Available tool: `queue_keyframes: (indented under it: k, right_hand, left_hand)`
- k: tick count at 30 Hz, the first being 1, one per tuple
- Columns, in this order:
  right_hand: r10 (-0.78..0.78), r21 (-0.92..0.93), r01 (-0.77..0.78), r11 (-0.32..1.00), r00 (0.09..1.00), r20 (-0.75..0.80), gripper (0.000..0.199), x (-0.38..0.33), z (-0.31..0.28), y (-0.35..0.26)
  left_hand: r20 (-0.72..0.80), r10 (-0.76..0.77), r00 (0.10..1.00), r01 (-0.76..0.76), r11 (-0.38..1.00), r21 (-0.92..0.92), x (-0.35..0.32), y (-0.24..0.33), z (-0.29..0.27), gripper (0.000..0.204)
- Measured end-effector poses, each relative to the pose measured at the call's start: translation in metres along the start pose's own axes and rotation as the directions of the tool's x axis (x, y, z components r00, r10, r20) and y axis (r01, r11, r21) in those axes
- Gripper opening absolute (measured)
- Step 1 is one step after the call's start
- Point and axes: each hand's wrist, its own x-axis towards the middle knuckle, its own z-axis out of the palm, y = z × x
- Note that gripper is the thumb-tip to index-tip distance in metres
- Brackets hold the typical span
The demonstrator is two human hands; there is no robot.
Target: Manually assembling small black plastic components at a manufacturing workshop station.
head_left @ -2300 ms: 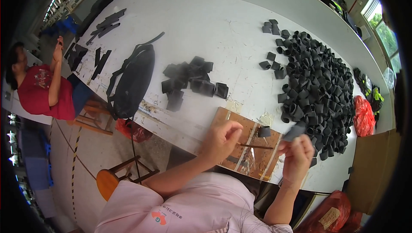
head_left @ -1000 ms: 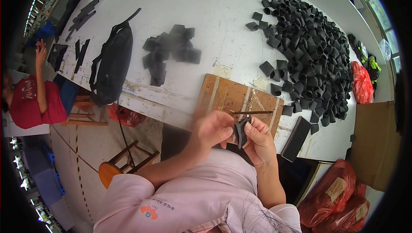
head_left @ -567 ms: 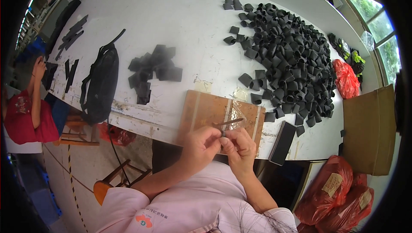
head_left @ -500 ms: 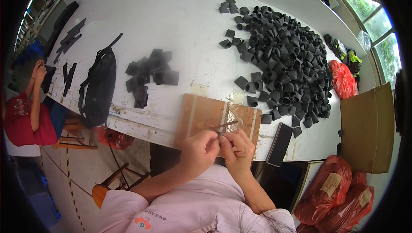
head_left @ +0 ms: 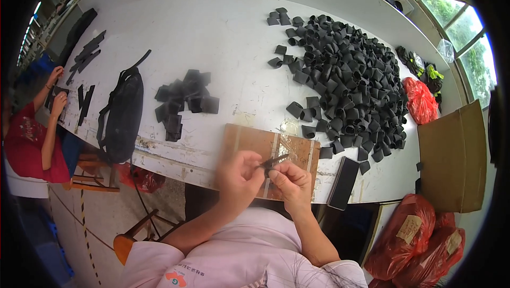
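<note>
My two hands meet over a brown board (head_left: 244, 139) at the table's near edge. The curled fingers of my left hand (head_left: 240, 177), a little blurred, press on a small black piece (head_left: 268, 172). From the other side my right hand (head_left: 292, 182) pinches the same piece between thumb and forefinger. A thin dark strip-like thing (head_left: 276, 160) sticks out above the fingertips; its kind is not clear. Beyond the board, to the right, spreads a big heap of short black fabric tubes (head_left: 350, 75). Flat black pieces (head_left: 186, 92) lie stacked to the left.
A black phone-like slab (head_left: 343, 183) lies right of the board. Left are a black strapped bag (head_left: 123, 118) and dark strips (head_left: 86, 102). Cardboard (head_left: 451, 160) and red plastic bags (head_left: 404, 240) stand at right. Another person (head_left: 34, 150) works at far left.
My left hand's fingers have lifted and loosened a little around the black piece, and the dark strip has tilted. The view has shifted slightly. The other person's hands have moved apart.
</note>
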Motion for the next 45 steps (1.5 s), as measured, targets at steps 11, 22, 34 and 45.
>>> queue_keyframes:
  k: [11,22,34,45]
  right_hand:
    - [-0.655,-0.616,0.548,0.566,0.753,0.068,0.013,-0.006,0.017,-0.008]
    - [-0.732,-0.824,0.56,0.086,0.597,0.33,0.024,0.004,0.014,0.008]
    - [0.118,0.534,-0.328,0.779,0.914,0.389,0.011,-0.007,-0.001,-0.008]
    - [-0.087,0.069,0.069,0.995,0.945,0.315,0.02,0.016,0.009,-0.086]
  left_hand:
    - [-0.031,0.072,0.997,-0.062,0.966,0.249,0.002,0.003,-0.002,0.008]
    - [-0.049,0.08,0.996,-0.069,0.979,0.19,-0.007,0.01,0.004,0.01]
    - [0.039,0.006,0.999,-0.002,0.996,-0.09,-0.015,0.026,0.0,0.014]
    - [0.73,-0.095,0.677,0.735,0.139,-0.664,0.026,0.06,-0.006,0.019]
